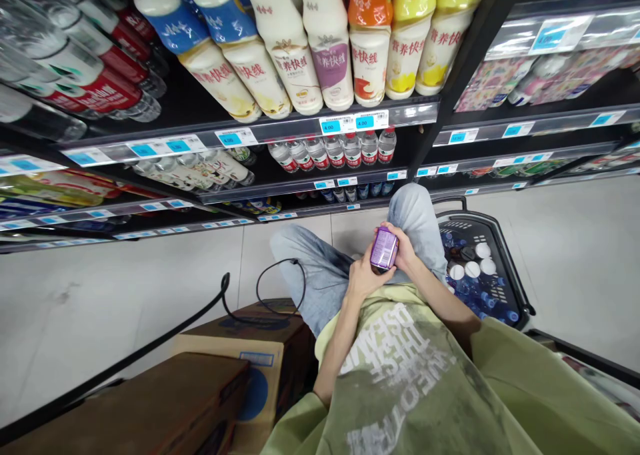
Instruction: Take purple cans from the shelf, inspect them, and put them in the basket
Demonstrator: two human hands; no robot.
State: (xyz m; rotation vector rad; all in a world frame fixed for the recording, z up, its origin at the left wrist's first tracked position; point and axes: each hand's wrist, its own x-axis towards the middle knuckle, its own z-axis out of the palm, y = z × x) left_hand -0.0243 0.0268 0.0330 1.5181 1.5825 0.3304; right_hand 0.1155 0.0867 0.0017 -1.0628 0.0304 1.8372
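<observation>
Above my lap I hold a small purple package with a printed label in both hands. My left hand wraps its lower left side, and my right hand grips its upper right side. Fine print covers the side that faces me; whether it is a carton or a can I cannot tell. Part of its lower edge is hidden by my fingers. Beneath it are my bent knees in light blue jeans.
Shelves hold milk drink bottles and small red-labelled water bottles. At my right stands a black basket with several bottles. Cardboard boxes sit at my left, and a black cable loops over them.
</observation>
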